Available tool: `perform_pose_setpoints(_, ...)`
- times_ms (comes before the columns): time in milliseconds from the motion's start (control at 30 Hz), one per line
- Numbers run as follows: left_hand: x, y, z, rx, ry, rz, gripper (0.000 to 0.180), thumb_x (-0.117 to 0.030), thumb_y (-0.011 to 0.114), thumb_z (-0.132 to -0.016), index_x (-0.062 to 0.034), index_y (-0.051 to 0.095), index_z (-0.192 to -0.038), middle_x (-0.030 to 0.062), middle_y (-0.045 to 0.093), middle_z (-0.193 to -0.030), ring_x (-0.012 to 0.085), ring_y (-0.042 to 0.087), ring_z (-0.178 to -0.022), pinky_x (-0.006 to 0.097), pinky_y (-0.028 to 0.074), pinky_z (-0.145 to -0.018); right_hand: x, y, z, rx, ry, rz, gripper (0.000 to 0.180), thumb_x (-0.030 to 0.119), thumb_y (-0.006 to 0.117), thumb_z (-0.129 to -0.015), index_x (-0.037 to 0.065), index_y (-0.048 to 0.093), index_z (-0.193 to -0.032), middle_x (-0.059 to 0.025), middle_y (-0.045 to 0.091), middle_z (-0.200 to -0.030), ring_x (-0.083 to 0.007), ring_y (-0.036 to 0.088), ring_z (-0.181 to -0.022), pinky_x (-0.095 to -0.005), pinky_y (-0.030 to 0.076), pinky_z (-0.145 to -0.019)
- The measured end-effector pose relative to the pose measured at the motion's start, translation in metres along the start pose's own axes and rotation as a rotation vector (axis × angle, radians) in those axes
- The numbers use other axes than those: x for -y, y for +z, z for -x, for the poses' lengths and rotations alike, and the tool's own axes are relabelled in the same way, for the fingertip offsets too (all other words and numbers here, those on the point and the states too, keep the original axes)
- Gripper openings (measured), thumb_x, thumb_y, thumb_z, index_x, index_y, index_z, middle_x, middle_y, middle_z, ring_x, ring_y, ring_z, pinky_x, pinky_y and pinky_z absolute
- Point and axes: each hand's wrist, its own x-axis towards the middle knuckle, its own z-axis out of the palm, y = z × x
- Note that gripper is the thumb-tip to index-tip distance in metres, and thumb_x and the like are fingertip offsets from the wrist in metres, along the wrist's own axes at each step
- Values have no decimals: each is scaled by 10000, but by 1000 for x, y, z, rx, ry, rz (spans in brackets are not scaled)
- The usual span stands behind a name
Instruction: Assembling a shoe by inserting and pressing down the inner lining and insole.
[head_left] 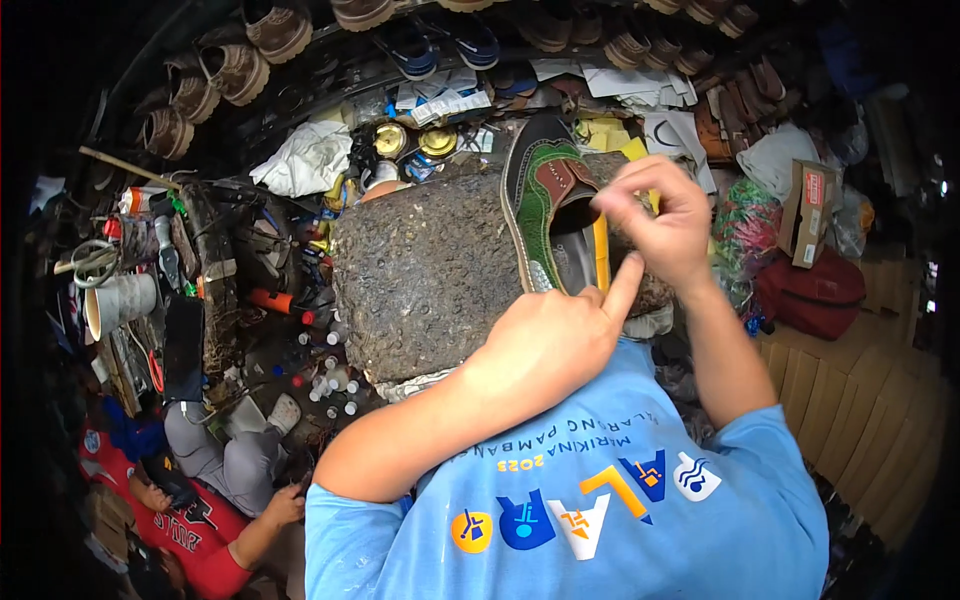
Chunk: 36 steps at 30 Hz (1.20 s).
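Note:
A shoe (pixel 543 200) with green, brown and black panels and pale stitching lies on a dark, pitted block, its toe pointing away from me. Inside its opening, a yellow strip (pixel 601 252) runs along the right side. My left hand (pixel 555 335) closes over the heel end, its index finger stretched out toward my right hand; its other fingers are partly hidden. Just above the shoe's right edge, my right hand (pixel 660 220) is raised with thumb and fingers pinched together. Whatever may be between those fingertips is too small to make out.
The pitted block (pixel 420 270) fills the middle. Open round tins (pixel 390 140) and a crumpled white cloth (pixel 305 160) lie beyond it. Small bottles (pixel 330 380) stand to its left. Shoes (pixel 277 30) line the back. Another person in red (pixel 190 530) sits lower left.

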Motion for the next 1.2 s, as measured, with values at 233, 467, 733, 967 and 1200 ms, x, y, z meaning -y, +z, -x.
perform_pose_setpoints(233,31,-6,-21,298,150,-62,481,-110,523,-931,-190,614,-1396,168,735,-899,351,740,-795,485,608,-740,46,24,-34,1106,111,730,247,106,745,-771,10,738,-998,-122,735,-1006,-336,683,-1115,-511,517,-931)
perform_pose_setpoints(467,37,-2,-16,320,208,-24,396,-140,554,-923,-214,734,-1267,145,739,-892,328,745,-823,460,610,-736,30,45,-41,1424,103,847,362,210,754,-733,-19,781,-1012,-214,759,-1069,-342,735,-1036,-441,596,-888)
perform_pose_setpoints(733,18,-1,-16,392,241,-291,296,-205,579,-961,-129,745,-1193,117,717,-788,288,752,-720,429,615,-610,34,45,-47,1459,83,858,244,133,701,-763,-15,764,-946,-203,760,-1012,-350,735,-996,-441,586,-882)
perform_pose_setpoints(967,10,15,-7,125,83,131,374,-131,583,-907,-157,752,-1239,223,672,-910,383,720,-768,476,609,-701,29,47,-44,1472,35,884,222,100,681,-792,-14,768,-961,-200,763,-1024,-347,740,-989,-453,590,-876)
perform_pose_setpoints(1200,25,15,12,32,97,67,426,-117,592,-870,-160,731,-1270,169,627,-902,350,710,-729,462,601,-663,37,38,-38,1142,188,746,225,77,650,-795,53,772,-984,-205,754,-1024,-379,724,-999,-468,578,-862)
